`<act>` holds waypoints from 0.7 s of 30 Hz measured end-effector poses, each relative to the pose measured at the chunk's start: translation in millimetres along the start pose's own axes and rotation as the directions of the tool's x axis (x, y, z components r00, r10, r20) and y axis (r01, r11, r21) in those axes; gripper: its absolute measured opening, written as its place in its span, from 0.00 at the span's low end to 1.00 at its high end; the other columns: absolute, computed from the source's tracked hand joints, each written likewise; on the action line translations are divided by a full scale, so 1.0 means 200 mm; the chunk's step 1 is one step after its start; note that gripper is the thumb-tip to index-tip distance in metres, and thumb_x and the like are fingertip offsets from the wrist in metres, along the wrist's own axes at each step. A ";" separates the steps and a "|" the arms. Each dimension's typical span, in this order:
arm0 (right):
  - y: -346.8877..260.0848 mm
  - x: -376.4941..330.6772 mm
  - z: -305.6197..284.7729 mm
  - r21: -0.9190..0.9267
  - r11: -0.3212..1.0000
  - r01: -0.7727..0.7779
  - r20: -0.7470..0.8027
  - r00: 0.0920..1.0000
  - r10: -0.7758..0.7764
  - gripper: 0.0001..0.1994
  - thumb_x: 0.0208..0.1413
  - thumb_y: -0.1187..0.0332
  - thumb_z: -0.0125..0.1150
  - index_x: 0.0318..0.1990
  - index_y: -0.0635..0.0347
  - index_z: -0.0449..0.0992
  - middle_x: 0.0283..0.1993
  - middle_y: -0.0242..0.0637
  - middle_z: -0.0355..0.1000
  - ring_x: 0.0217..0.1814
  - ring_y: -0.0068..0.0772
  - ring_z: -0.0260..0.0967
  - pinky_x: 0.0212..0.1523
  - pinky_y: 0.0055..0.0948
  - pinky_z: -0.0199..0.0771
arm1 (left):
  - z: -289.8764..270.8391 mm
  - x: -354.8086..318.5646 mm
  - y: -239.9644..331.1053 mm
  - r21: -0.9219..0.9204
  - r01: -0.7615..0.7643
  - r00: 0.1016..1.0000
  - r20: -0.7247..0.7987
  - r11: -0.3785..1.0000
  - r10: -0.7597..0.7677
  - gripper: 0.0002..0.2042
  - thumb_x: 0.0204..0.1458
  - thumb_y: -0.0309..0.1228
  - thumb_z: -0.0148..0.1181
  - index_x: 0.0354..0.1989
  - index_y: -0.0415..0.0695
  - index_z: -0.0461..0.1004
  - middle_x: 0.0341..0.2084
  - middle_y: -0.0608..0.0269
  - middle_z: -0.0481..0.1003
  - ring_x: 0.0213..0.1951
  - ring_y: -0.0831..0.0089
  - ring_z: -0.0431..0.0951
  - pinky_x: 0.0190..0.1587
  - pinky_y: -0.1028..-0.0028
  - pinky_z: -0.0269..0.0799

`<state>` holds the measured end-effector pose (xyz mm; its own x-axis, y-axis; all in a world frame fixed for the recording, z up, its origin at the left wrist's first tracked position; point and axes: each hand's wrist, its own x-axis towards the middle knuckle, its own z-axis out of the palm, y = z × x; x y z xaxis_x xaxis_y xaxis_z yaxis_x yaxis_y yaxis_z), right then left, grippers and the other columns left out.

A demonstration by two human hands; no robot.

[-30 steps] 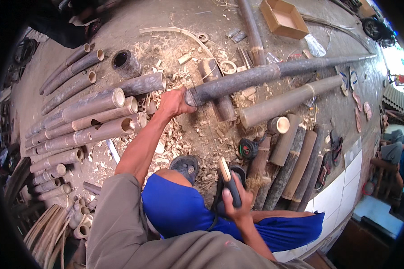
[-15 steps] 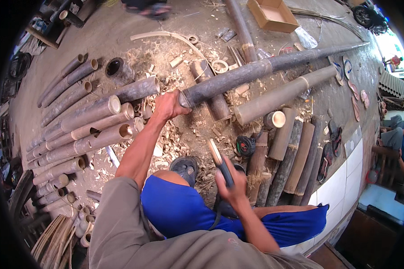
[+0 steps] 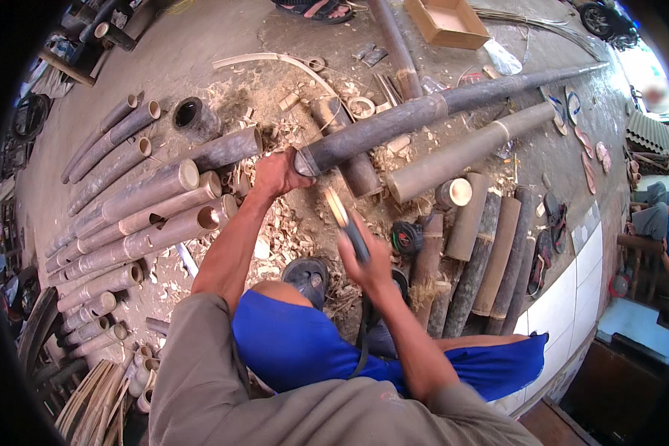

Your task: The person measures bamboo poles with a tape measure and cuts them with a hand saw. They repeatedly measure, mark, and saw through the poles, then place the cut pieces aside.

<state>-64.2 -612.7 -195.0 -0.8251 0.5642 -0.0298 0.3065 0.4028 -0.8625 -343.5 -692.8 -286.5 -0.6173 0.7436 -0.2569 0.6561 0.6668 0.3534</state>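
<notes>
Floor (image 3: 193,56) open upper left; left hand (image 3: 281,175) clasps bamboo pole (image 3: 394,125) at edge, right hand (image 3: 369,260) grips black-handled tool (image 3: 355,239).

One handheld tool (image 3: 347,226), one cardboard box (image 3: 451,36), two blue-strapped slippers (image 3: 557,119).

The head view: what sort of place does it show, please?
Probably a bamboo workshop: cut tubes lie in rows, pale shavings litter the floor, and the left hand holds a long dark pole.
</notes>
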 end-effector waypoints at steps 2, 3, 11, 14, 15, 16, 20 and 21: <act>-0.02 0.19 0.08 0.029 0.999 -0.037 0.001 0.999 0.037 0.28 0.62 0.64 0.63 0.69 0.60 0.70 0.34 0.53 0.80 0.36 0.54 0.83 0.35 0.42 0.81 | 0.00 0.02 0.02 -0.042 -0.003 0.999 0.044 0.999 0.005 0.40 0.32 0.62 0.75 0.48 0.41 0.77 0.34 0.43 0.84 0.39 0.47 0.86 0.43 0.53 0.80; -0.05 0.20 0.09 0.047 0.996 -0.082 0.006 0.997 0.081 0.28 0.62 0.65 0.63 0.70 0.59 0.70 0.34 0.53 0.80 0.36 0.54 0.83 0.36 0.43 0.81 | -0.01 0.03 0.02 -0.062 0.002 0.998 0.061 0.998 0.002 0.41 0.33 0.62 0.75 0.49 0.41 0.77 0.34 0.43 0.84 0.40 0.47 0.86 0.43 0.53 0.80; -0.14 -0.53 -0.26 -0.047 0.994 0.094 -0.051 0.994 -0.097 0.33 0.59 0.65 0.65 0.71 0.65 0.66 0.39 0.56 0.82 0.38 0.54 0.84 0.38 0.43 0.83 | -0.03 0.00 0.00 0.035 0.014 0.999 0.031 0.999 -0.015 0.39 0.31 0.58 0.77 0.48 0.41 0.76 0.39 0.43 0.84 0.40 0.46 0.86 0.43 0.51 0.80; -0.07 -0.03 0.00 0.067 0.997 -0.049 -0.038 0.998 0.051 0.28 0.60 0.65 0.65 0.68 0.57 0.70 0.34 0.55 0.79 0.36 0.59 0.81 0.35 0.48 0.79 | 0.04 0.02 -0.06 -0.007 -0.016 1.000 -0.027 1.000 0.016 0.39 0.30 0.59 0.77 0.47 0.41 0.77 0.36 0.43 0.84 0.40 0.46 0.86 0.43 0.51 0.80; 0.00 0.12 0.09 0.087 0.994 -0.072 -0.042 0.996 0.076 0.27 0.61 0.63 0.65 0.67 0.60 0.71 0.35 0.56 0.79 0.36 0.62 0.79 0.36 0.49 0.78 | 0.02 0.04 0.01 -0.019 -0.029 1.000 0.004 0.999 0.030 0.39 0.30 0.59 0.76 0.47 0.41 0.77 0.36 0.43 0.84 0.40 0.46 0.86 0.43 0.52 0.81; -0.02 0.17 0.12 0.088 0.992 -0.094 -0.032 0.995 0.097 0.27 0.61 0.62 0.65 0.67 0.61 0.71 0.35 0.57 0.79 0.35 0.62 0.79 0.35 0.50 0.77 | -0.01 0.04 0.03 -0.028 -0.016 0.999 0.031 0.999 0.017 0.39 0.30 0.59 0.76 0.47 0.41 0.77 0.35 0.42 0.84 0.40 0.46 0.86 0.43 0.52 0.81; -0.06 -0.14 -0.02 0.052 0.998 -0.033 -0.034 0.999 0.035 0.28 0.61 0.62 0.65 0.68 0.59 0.71 0.37 0.56 0.80 0.33 0.58 0.80 0.34 0.49 0.79 | -0.05 0.00 -0.01 -0.063 0.002 1.000 0.013 0.998 -0.001 0.39 0.31 0.59 0.75 0.47 0.40 0.76 0.35 0.40 0.83 0.40 0.45 0.85 0.44 0.53 0.81; -0.12 -0.34 -0.12 0.020 0.997 -0.075 0.010 0.997 0.075 0.28 0.61 0.62 0.65 0.69 0.58 0.71 0.37 0.55 0.80 0.32 0.57 0.81 0.33 0.48 0.80 | -0.06 -0.01 -0.02 -0.050 0.022 0.999 0.027 0.998 -0.020 0.39 0.31 0.60 0.75 0.46 0.39 0.76 0.35 0.40 0.83 0.40 0.44 0.85 0.44 0.53 0.80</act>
<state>-4.6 -642.7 -159.8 -0.8043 0.5859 -0.0993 0.3581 0.3444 -0.8679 -350.1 -698.7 -277.1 -0.6186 0.7310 -0.2882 0.6199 0.6794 0.3925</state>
